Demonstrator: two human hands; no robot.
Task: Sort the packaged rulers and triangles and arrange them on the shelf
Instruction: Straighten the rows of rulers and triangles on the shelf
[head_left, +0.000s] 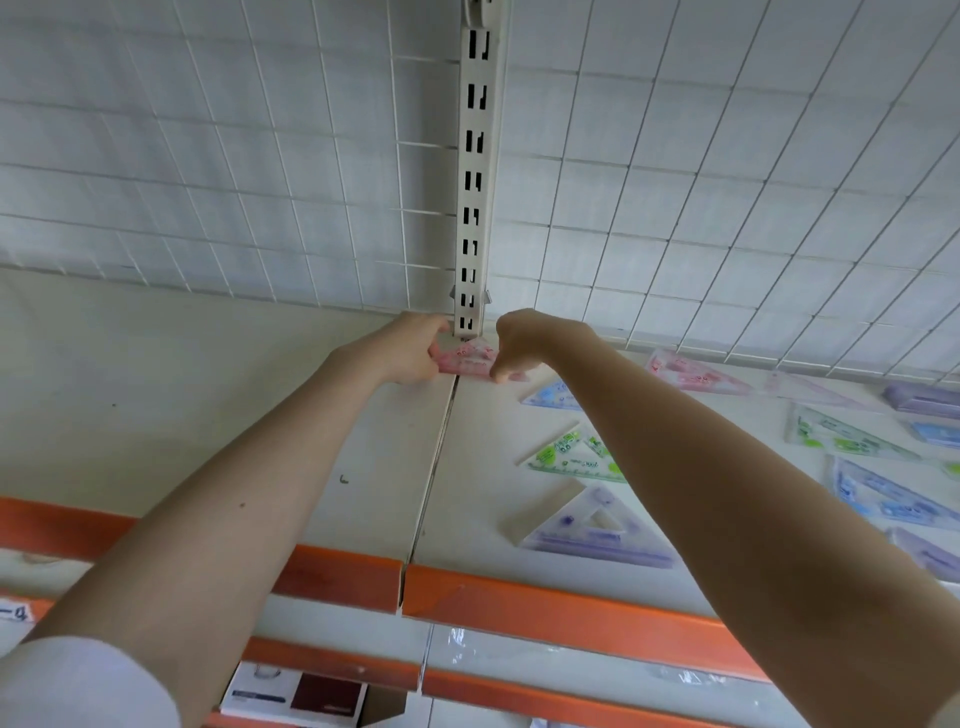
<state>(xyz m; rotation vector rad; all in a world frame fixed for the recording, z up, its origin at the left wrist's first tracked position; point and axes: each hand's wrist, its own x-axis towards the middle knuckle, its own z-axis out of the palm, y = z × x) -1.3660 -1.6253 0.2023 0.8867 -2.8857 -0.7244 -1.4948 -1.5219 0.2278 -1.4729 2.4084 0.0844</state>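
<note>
**Two hands on one pink pack, right over the shelf seam**

Both hands are at the back edge of the shelf (363, 415), by the slotted upright (475, 208). My left hand (413, 351) and right hand (519, 345) each have fingers curled onto an end of the pink triangle pack (467, 358), pinching it low over the gap between the two shelf boards. My worry: slippery wrap plus that seam, so a corner could catch or drop in. Also my right forearm hangs over the green pack (571, 457) and purple pack (597, 535) near the front edge, so pulling back low could sweep them off
</note>
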